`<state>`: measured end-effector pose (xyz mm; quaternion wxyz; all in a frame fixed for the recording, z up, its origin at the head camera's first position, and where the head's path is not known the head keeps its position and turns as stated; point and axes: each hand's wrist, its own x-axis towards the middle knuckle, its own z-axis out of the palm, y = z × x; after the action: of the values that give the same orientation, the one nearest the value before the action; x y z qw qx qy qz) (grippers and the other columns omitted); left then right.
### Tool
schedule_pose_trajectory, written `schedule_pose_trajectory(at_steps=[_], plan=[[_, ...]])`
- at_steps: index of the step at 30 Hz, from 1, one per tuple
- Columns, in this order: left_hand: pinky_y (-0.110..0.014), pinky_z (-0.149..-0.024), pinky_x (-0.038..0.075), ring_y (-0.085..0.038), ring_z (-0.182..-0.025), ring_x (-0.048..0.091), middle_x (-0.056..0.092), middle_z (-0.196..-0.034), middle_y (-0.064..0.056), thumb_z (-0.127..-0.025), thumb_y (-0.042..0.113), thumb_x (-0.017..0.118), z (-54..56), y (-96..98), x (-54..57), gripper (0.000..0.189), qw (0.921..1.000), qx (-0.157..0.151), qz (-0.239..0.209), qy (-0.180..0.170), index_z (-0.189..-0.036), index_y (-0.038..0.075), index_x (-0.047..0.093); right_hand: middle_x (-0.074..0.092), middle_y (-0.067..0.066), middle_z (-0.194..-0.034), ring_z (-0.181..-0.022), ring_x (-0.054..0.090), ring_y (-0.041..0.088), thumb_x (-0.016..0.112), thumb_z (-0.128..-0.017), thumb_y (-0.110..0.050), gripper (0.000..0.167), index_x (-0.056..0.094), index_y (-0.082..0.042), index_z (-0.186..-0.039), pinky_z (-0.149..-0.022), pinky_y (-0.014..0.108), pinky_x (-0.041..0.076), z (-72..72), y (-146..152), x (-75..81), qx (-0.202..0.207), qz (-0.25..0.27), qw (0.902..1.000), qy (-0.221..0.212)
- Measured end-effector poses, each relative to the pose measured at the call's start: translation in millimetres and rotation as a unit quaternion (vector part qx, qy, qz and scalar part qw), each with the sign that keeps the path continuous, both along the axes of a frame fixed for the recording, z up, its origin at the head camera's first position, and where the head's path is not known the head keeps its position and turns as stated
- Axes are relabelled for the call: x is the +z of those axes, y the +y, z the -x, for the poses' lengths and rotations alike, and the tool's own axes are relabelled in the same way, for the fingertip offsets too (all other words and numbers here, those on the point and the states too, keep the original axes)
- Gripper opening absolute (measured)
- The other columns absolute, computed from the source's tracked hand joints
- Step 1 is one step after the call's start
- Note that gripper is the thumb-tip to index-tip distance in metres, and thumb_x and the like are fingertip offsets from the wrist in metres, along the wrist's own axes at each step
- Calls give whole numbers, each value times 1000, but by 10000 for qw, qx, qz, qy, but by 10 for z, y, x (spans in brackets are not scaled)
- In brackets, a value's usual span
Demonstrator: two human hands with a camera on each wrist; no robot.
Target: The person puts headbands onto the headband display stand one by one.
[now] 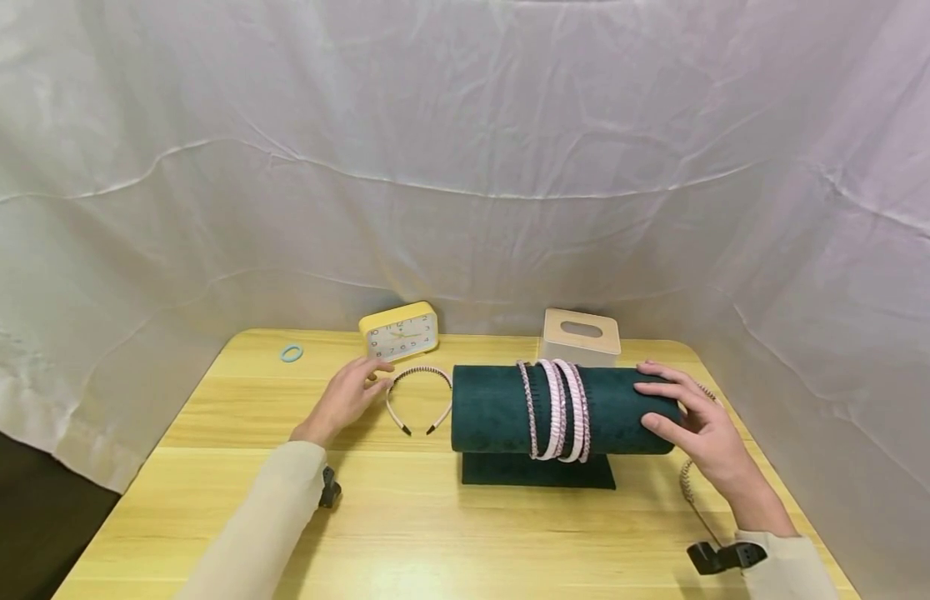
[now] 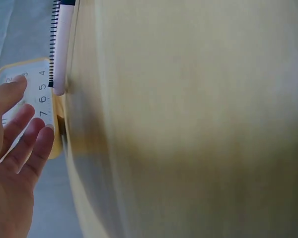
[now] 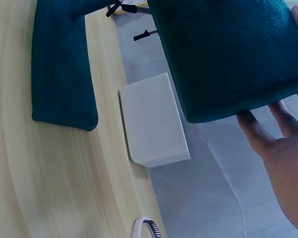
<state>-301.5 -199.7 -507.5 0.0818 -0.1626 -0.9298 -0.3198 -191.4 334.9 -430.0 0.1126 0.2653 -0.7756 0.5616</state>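
Note:
In the head view, my left hand point(image 1: 347, 393) is beside the left side of a pale headband point(image 1: 420, 369) with a dark toothed inner edge, lying on the table. The left wrist view shows its fingers loosely bent, with nothing held. My right hand point(image 1: 697, 421) grips the right end of a dark green padded headband stand point(image 1: 487, 408), thumb in front and fingers over the top. In the right wrist view, some fingertips are hidden behind the roll point(image 3: 228, 64). Several pink and white headbands point(image 1: 558, 412) sit around the roll's middle.
A yellow clock point(image 1: 400, 332) stands behind my left hand. A white tissue box point(image 1: 581, 333) with a wooden lid is behind the stand. Farther left lies a light blue ring point(image 1: 291, 352). Another toothed headband point(image 1: 686, 482) lies partly hidden beneath my right hand.

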Motion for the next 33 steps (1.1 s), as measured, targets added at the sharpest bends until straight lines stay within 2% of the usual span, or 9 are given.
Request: schedule_pose_trajectory(at_steps=[12, 22, 33], plan=[[-56, -98, 60, -31, -107, 73, 75, -123, -15, -104, 17, 75, 44, 68, -99, 26, 9994, -35, 110, -332, -128, 6, 76, 46, 19, -164, -154, 41, 17, 66, -94, 23, 44, 65, 12, -137, -112, 15, 51, 2, 4, 2, 0, -46, 10000, 3], [-56, -102, 58, -33, -113, 71, 74, -129, -17, -104, 14, 75, 62, 93, -116, 24, 9981, 41, 273, -543, -126, 6, 77, 48, 15, -164, -154, 41, 16, 67, -94, 23, 45, 66, 11, -137, -113, 14, 49, 4, 5, 8, -58, -123, 9999, 23], [-56, -103, 58, -33, -113, 71, 75, -128, -16, -104, 8, 73, 53, 102, -76, 21, 9960, 149, 392, -783, -124, 7, 78, 47, 17, -164, -154, 41, 15, 66, -95, 22, 45, 65, 11, -138, -113, 14, 50, 0, 5, 1, -82, -119, 9999, -7]])
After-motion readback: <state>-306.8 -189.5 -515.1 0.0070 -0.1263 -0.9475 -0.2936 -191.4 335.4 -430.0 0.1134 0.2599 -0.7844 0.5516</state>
